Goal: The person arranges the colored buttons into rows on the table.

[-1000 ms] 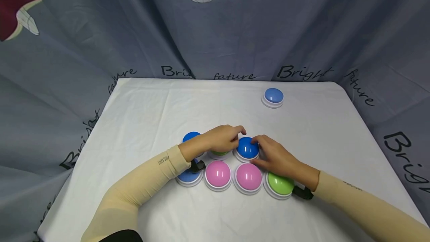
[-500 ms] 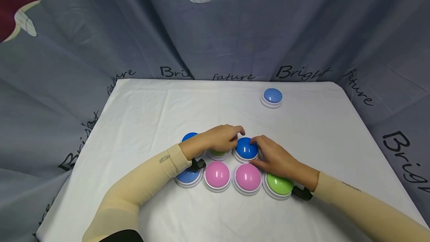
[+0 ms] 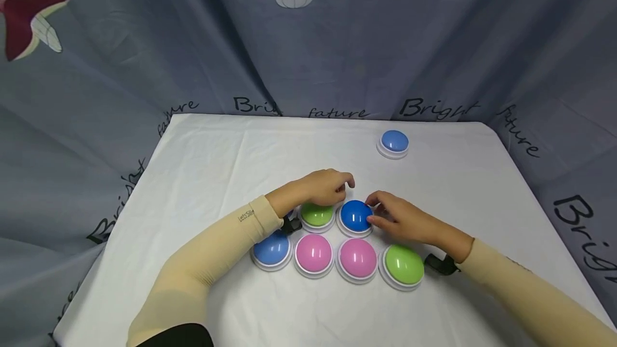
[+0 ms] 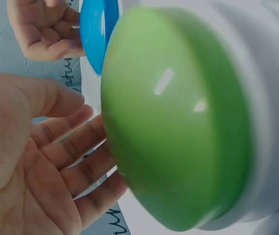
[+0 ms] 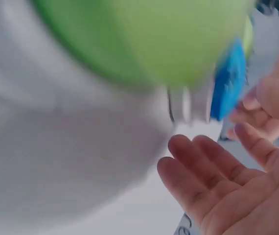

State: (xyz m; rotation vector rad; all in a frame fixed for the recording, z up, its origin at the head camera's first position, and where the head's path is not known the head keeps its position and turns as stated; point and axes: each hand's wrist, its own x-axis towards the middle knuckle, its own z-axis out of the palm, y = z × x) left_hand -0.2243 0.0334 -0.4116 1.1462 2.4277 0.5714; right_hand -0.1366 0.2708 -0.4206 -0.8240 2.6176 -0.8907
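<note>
In the head view, my left hand (image 3: 328, 187) hovers behind a green dome push button (image 3: 316, 215), fingers bent loosely downward and holding nothing. The left wrist view shows its relaxed fingers beside the green dome (image 4: 174, 122). My right hand (image 3: 405, 218) is at the right side of a dark blue dome button (image 3: 355, 216); whether thumb and fingertips touch it is unclear. In the right wrist view, the right hand's fingers (image 5: 193, 188) are spread and grip nothing, with the blue dome (image 5: 229, 81) beyond them. Another blue button, behind the left wrist, is mostly hidden.
Nearer the person stands a row: a blue button (image 3: 271, 248), a pink button (image 3: 314, 254), a second pink button (image 3: 358, 258) and a green button (image 3: 404, 265). A lone blue button (image 3: 394, 141) sits by the far edge of the white-covered table (image 3: 217, 175). Grey curtains hang around.
My left hand has lifted back, uncovering more of the back green button. The right hand has shifted slightly right, off the front green button. The buttons stay in their arrangement.
</note>
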